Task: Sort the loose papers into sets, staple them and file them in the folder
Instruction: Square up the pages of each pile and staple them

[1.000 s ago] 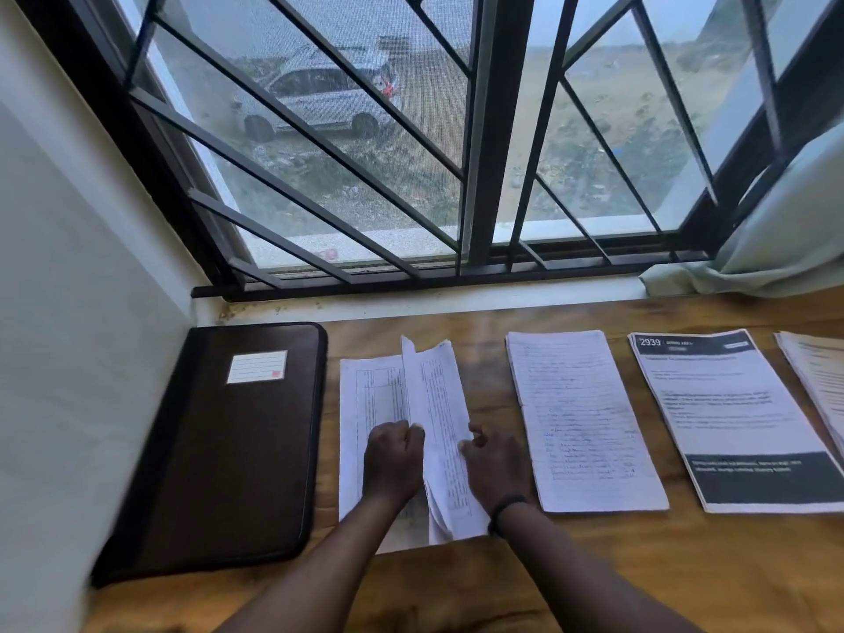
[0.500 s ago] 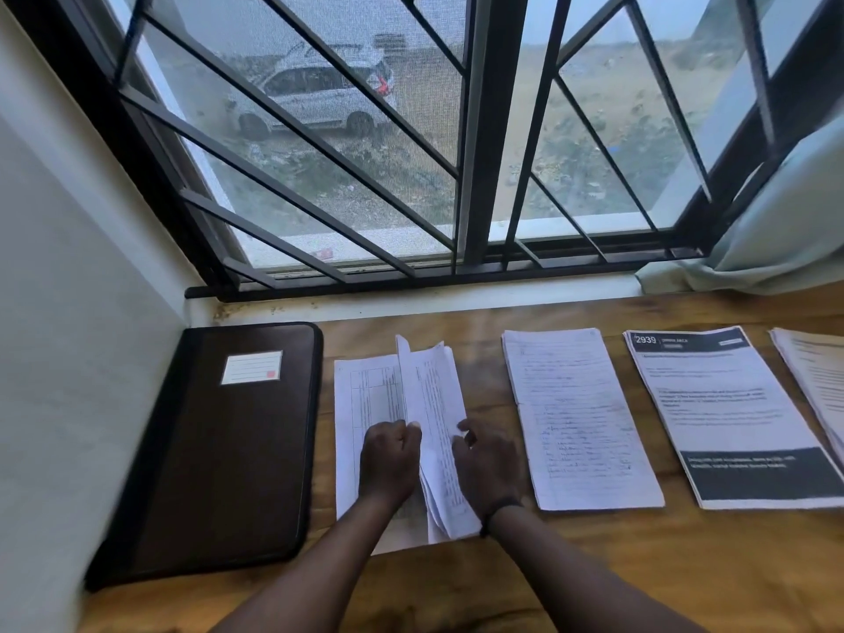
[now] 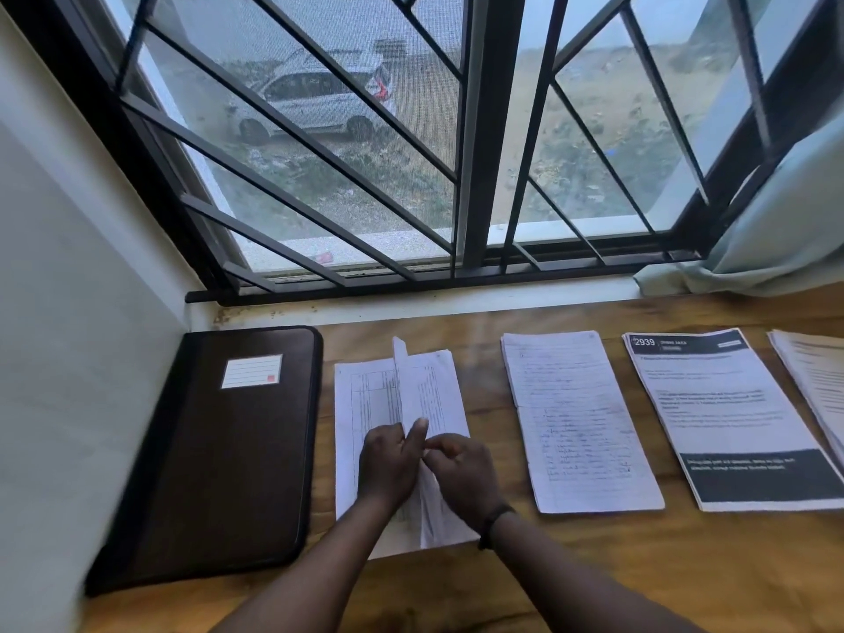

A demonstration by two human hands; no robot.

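Now the two hands sit closer together than half a second ago: the gap between them over the raised sheets has closed, and the left thumb, earlier tucked in, points up along the fold. The left hand (image 3: 388, 468) is curled, its thumb lying against the lifted sheets (image 3: 427, 395), which stand up in a ridge over the flat pile (image 3: 361, 404) below. The right hand (image 3: 461, 472) has bent fingers that pinch the near edge of those same sheets, fingertips almost touching the left thumb; a dark band (image 3: 495, 518) circles its wrist. That pile lies on the wooden table (image 3: 639, 577), just right of the closed dark folder (image 3: 219, 450), which lies flat against the wall with a white label near its top. Further right, apart from each other, lie a handwritten set (image 3: 575, 418), a printed set (image 3: 726, 413) with dark bands at top and bottom, and the edge of another set (image 3: 817, 381) cut off by the frame.
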